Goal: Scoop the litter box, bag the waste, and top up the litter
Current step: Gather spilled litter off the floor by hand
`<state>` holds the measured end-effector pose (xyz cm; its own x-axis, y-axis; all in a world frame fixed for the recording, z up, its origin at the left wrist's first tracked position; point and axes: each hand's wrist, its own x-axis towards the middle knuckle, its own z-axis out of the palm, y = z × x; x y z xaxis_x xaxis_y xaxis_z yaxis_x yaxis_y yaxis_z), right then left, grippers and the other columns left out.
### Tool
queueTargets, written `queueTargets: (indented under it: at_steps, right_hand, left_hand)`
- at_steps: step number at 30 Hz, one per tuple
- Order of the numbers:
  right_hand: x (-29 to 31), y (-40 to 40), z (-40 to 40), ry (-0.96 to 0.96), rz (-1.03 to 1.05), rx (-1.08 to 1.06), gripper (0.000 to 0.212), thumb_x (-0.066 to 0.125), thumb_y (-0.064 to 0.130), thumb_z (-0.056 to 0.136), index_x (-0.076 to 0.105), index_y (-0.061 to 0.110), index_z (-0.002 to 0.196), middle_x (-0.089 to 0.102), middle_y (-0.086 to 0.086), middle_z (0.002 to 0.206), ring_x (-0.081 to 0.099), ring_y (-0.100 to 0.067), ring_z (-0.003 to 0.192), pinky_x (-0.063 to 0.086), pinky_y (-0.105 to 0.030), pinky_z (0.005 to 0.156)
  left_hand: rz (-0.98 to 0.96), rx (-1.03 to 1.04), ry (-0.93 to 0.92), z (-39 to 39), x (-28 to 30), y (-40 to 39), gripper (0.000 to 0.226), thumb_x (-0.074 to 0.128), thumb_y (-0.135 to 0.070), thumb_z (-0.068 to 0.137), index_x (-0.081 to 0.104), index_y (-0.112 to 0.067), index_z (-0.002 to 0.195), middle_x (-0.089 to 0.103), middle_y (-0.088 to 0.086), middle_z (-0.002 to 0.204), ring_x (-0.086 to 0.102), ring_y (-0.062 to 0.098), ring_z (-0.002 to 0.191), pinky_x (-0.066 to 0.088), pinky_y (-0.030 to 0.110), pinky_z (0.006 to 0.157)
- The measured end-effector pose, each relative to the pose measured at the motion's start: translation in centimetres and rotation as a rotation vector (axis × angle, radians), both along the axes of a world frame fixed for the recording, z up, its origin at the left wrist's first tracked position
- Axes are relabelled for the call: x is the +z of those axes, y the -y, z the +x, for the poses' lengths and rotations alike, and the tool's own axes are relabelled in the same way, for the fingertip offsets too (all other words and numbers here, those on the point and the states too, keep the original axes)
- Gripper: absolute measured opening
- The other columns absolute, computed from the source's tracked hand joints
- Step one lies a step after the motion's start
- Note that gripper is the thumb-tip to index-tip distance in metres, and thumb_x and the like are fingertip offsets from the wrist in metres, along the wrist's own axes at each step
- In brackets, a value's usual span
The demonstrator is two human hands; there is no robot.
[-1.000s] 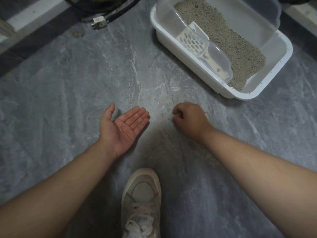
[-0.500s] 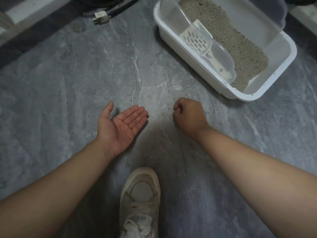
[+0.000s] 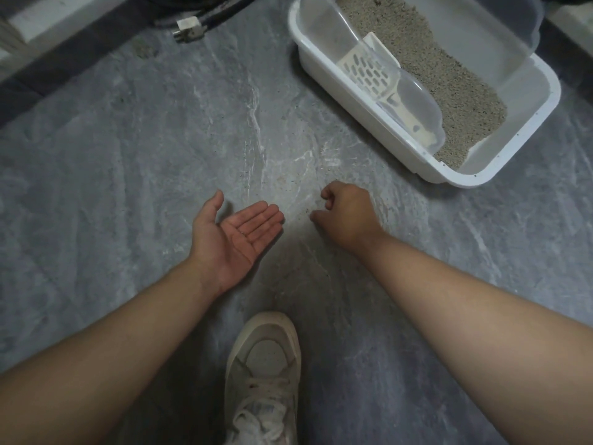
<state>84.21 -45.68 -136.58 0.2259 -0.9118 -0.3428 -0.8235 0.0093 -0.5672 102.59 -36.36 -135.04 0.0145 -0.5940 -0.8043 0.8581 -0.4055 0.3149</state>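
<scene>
A white litter box [image 3: 465, 180] stands on the grey floor at the upper right, with grey litter [image 3: 449, 75] inside. A white slotted scoop [image 3: 365, 70] lies in a clear holder along the box's near wall. My left hand [image 3: 237, 239] rests palm up on the floor, fingers straight, with a few tiny grains on the palm. My right hand [image 3: 349, 216] is just to its right, knuckles up and fingers curled, one fingertip touching the floor among scattered litter grains [image 3: 321, 175]. Whether it pinches a grain is hidden.
My pale sneaker [image 3: 263, 364] stands below the hands. A white plug [image 3: 189, 28] with a dark cable lies at the top left beside a dark floor strip. A translucent hood [image 3: 481, 24] rises over the far side of the box.
My right hand has shifted slightly toward my left hand, and one fingertip now reaches out to the floor. The left hand stays palm up in place.
</scene>
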Motion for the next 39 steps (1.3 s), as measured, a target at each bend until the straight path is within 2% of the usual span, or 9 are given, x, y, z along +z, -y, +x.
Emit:
queueTargets:
  at_steps: [7, 11, 14, 18, 24, 29, 32, 36, 39]
  right_hand:
    - [-0.5, -0.7, 0.9, -0.105, -0.117, 0.196, 0.022, 0.072, 0.017, 0.083, 0.071, 0.002, 0.100, 0.058, -0.012, 0.097, 0.052, -0.022, 0.085, 0.035, -0.027, 0.071]
    - [-0.5, -0.7, 1.2, -0.177, -0.163, 0.329, 0.017, 0.067, 0.013, 0.087, 0.066, 0.005, 0.072, 0.056, -0.009, 0.080, 0.058, -0.028, 0.083, 0.028, -0.026, 0.068]
    - [-0.4, -0.6, 1.5, -0.254, -0.203, 0.419, 0.012, 0.062, 0.004, 0.088, 0.074, 0.003, 0.085, 0.063, -0.013, 0.088, 0.062, -0.030, 0.082, 0.033, -0.027, 0.065]
    - [0.6, -1.0, 1.7, -0.299, -0.206, 0.524, 0.017, 0.051, -0.011, 0.083, 0.049, 0.005, 0.080, 0.047, -0.009, 0.085, 0.047, -0.024, 0.073, 0.030, -0.032, 0.060]
    - [0.1, -2.1, 1.9, -0.336, -0.195, 0.547, 0.025, 0.049, -0.011, 0.085, 0.051, 0.006, 0.103, 0.051, -0.018, 0.111, 0.051, -0.029, 0.097, 0.031, -0.030, 0.071]
    - [2.5, -2.4, 3.1, 0.035, -0.048, 0.202, 0.011, 0.048, -0.003, 0.091, 0.058, 0.002, 0.094, 0.062, -0.015, 0.098, 0.060, -0.027, 0.089, 0.043, -0.029, 0.068]
    - [4.9, -4.1, 4.8, 0.201, 0.095, 0.277, 0.017, 0.047, 0.006, 0.097, 0.063, 0.003, 0.100, 0.067, -0.010, 0.098, 0.062, -0.021, 0.089, 0.041, -0.016, 0.062]
    - [5.1, -5.0, 5.6, 0.186, 0.093, 0.437, 0.021, 0.048, 0.008, 0.098, 0.066, -0.001, 0.103, 0.066, -0.014, 0.096, 0.053, -0.018, 0.081, 0.035, -0.025, 0.066]
    - [5.7, -4.4, 5.0, 0.211, 0.012, 0.381, 0.022, 0.052, 0.004, 0.093, 0.070, 0.004, 0.104, 0.067, -0.009, 0.094, 0.059, -0.018, 0.082, 0.040, -0.023, 0.070]
  left_hand:
    - [0.005, -0.013, -0.013, -0.6, 0.0, 0.3, 0.077, 0.047, -0.058, 0.096, 0.056, 0.010, 0.131, 0.066, 0.029, 0.125, 0.065, 0.042, 0.118, 0.047, 0.049, 0.108]
    - [0.007, -0.021, -0.011, -0.5, 0.0, 0.2, 0.076, 0.046, -0.058, 0.097, 0.056, 0.010, 0.130, 0.067, 0.029, 0.125, 0.066, 0.042, 0.117, 0.047, 0.049, 0.109]
    - [0.008, -0.024, -0.007, -0.4, -0.1, 0.1, 0.076, 0.046, -0.058, 0.097, 0.056, 0.010, 0.130, 0.067, 0.029, 0.124, 0.066, 0.042, 0.117, 0.047, 0.048, 0.108]
    - [0.003, -0.029, -0.008, -0.2, -0.4, 0.0, 0.076, 0.045, -0.058, 0.097, 0.057, 0.009, 0.130, 0.067, 0.028, 0.124, 0.066, 0.041, 0.117, 0.047, 0.048, 0.109]
    - [-0.016, -0.025, -0.029, -0.3, -0.6, 0.3, 0.077, 0.046, -0.059, 0.096, 0.056, 0.009, 0.131, 0.066, 0.028, 0.126, 0.065, 0.041, 0.118, 0.045, 0.049, 0.111]
    - [-0.014, -0.021, -0.035, -0.8, -0.2, 0.5, 0.077, 0.045, -0.060, 0.096, 0.059, 0.008, 0.129, 0.067, 0.026, 0.126, 0.067, 0.036, 0.117, 0.050, 0.044, 0.105]
    - [-0.038, -0.065, -0.087, -0.9, 0.1, 0.7, 0.081, 0.043, -0.065, 0.095, 0.062, 0.006, 0.130, 0.066, 0.022, 0.130, 0.066, 0.031, 0.120, 0.045, 0.042, 0.110]
    - [-0.060, -0.086, -0.133, -1.1, 0.6, 1.2, 0.081, 0.040, -0.066, 0.096, 0.067, 0.005, 0.122, 0.064, 0.021, 0.134, 0.061, 0.036, 0.127, 0.038, 0.047, 0.116]
    - [-0.074, -0.056, -0.130, -1.0, 0.9, 1.3, 0.079, 0.040, -0.064, 0.096, 0.071, 0.005, 0.118, 0.067, 0.020, 0.129, 0.067, 0.031, 0.119, 0.045, 0.043, 0.110]
